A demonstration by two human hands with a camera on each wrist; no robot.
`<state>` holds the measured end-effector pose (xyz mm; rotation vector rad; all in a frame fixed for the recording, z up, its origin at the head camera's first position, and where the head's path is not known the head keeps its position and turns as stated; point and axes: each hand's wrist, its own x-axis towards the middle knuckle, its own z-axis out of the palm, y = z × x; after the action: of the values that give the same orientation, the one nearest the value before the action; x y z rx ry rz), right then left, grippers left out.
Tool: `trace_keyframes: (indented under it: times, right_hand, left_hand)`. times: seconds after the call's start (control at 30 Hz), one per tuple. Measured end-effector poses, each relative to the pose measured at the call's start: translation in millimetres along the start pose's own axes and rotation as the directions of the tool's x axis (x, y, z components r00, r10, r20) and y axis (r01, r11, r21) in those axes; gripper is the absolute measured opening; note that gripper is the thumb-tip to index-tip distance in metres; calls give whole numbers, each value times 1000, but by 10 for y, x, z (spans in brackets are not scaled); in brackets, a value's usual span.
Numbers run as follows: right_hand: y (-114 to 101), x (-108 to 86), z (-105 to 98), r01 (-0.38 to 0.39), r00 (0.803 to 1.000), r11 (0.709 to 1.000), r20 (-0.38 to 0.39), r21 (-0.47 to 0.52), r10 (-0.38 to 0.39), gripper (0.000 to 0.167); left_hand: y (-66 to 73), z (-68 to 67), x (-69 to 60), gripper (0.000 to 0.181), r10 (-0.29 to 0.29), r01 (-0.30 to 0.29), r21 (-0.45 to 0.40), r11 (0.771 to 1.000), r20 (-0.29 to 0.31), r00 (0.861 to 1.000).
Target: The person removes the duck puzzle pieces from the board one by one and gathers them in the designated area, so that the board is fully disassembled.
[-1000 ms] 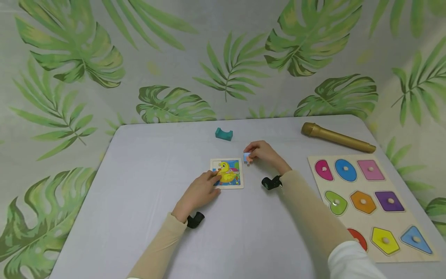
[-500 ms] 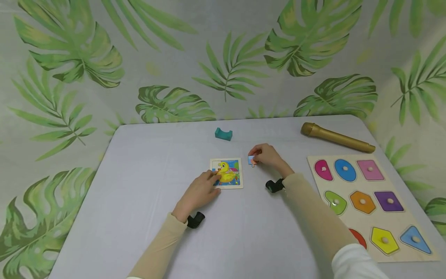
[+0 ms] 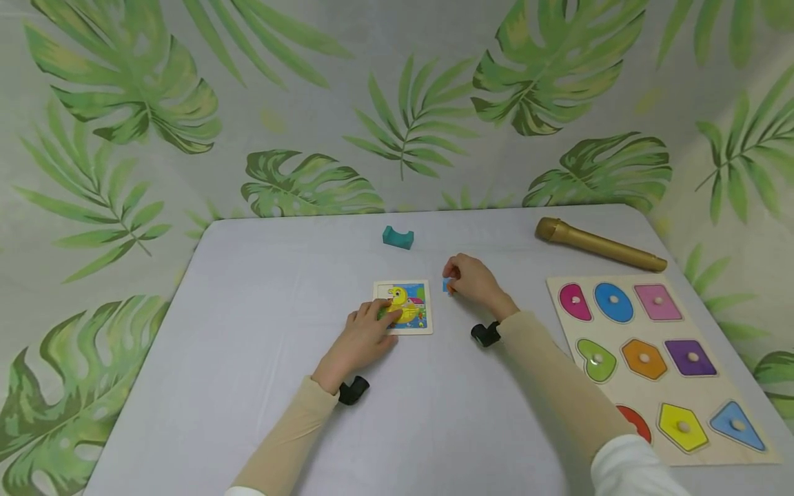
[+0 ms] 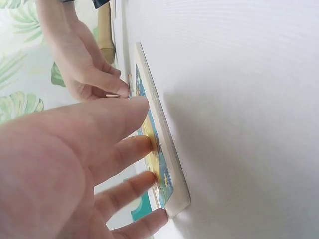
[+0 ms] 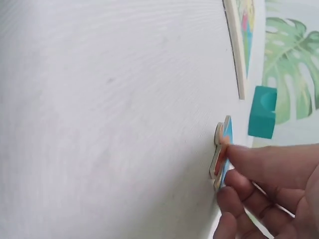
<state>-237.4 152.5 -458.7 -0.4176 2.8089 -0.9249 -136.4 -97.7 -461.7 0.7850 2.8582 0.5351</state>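
A small square wooden jigsaw puzzle [image 3: 417, 313] with a yellow duck lies mid-table; pale wood shows at its upper left corner. My left hand [image 3: 362, 341] rests on its left part with fingers spread, and in the left wrist view the fingertips touch the picture beside the raised wooden rim [image 4: 162, 129]. Just right of the puzzle, my right hand [image 3: 473, 279] pinches a blue and orange jigsaw piece [image 5: 228, 133] between thumb and fingers. The piece is tilted in the right wrist view, close to the tabletop; whether it touches cannot be told.
A teal notched block [image 3: 398, 238] stands behind the puzzle. At the back right lies a gold microphone [image 3: 602, 244]. A wooden shape board [image 3: 604, 331] with several knobbed, coloured shapes covers the right side, partly under the right forearm.
My right hand has drawn the jigsaw piece a little to the right, away from the puzzle, and turned it. The left fingers have shifted slightly on the puzzle.
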Motion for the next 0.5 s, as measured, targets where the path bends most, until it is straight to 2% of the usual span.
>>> trace_keyframes:
  times: [0.17,0.33,0.5]
  right_hand:
    - [-51,65,72,57,998,992,-6,111,-57,12]
    - [-183,139,163,123,989,957,50,263,-140,17]
    - [-293,218,251,164,971,938,115,305,-207,20]
  left_hand:
    - [0,6,11,48,6,-6,-1,1000,29,1000]
    - [-7,11,37,49,35,-35,6,999,33,999]
    - [-27,19,51,50,65,-65,5,998,37,997]
